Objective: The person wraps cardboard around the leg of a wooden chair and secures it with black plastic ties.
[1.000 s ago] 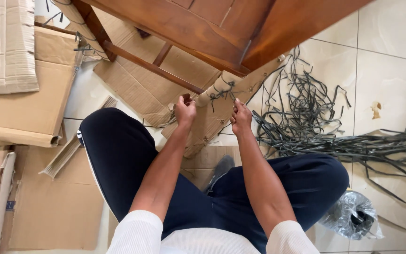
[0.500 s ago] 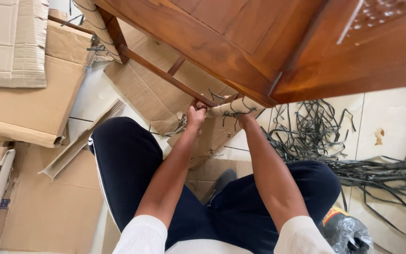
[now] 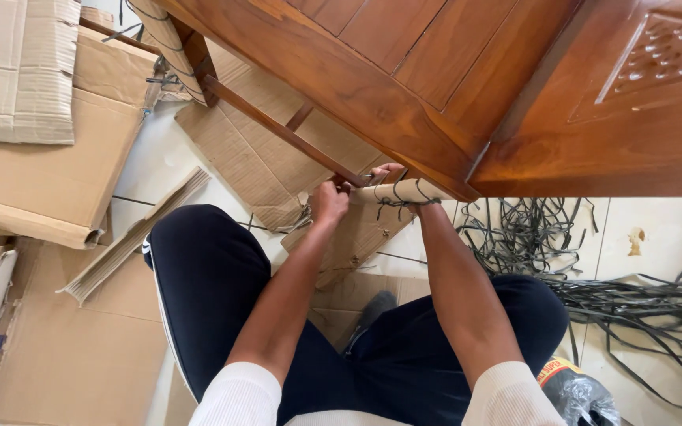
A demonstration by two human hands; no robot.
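glossy wood chair, matt, perhaps corrugated cardboard.

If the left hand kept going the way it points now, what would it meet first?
The left hand points up and away, so it would probably first meet the thin wooden rail at its knuckles; depth is hard to judge.

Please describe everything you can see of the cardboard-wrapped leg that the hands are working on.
The wrapped leg is a short tube-like piece covered in tan corrugated cardboard, tied round with thin dark strap. It lies almost level, just under the corner of the brown wooden furniture, which hides its far end. The left hand grips its near end; the right hand reaches behind it, mostly hidden.
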